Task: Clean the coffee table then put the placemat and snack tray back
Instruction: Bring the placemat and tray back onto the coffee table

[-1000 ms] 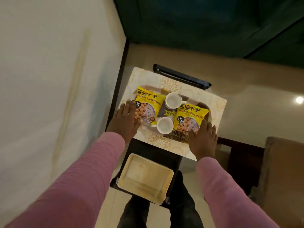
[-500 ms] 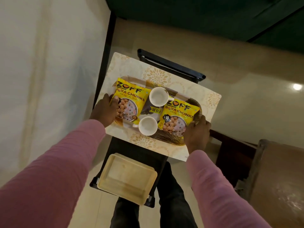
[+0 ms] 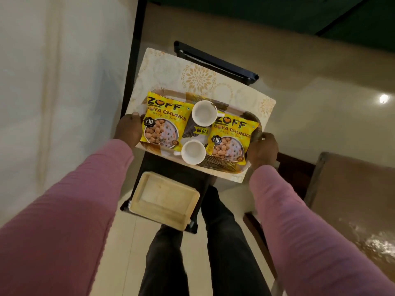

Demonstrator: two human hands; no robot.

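Tray [image 3: 220, 168] with two snack packets [image 3: 163, 122], two cups [image 3: 204, 113].

The person is wearing a long-sleeved top in a soft pink, the knit sleeves [image 3: 70, 210] running down both arms and ending in snug cuffs at the wrists, with faint folds showing along the cloth. Both hands, the left hand [image 3: 127, 130] and the right hand [image 3: 263, 151], are showing bare beyond the cuffs. Below, the legs are wearing dark, near-black trousers [image 3: 213, 248]
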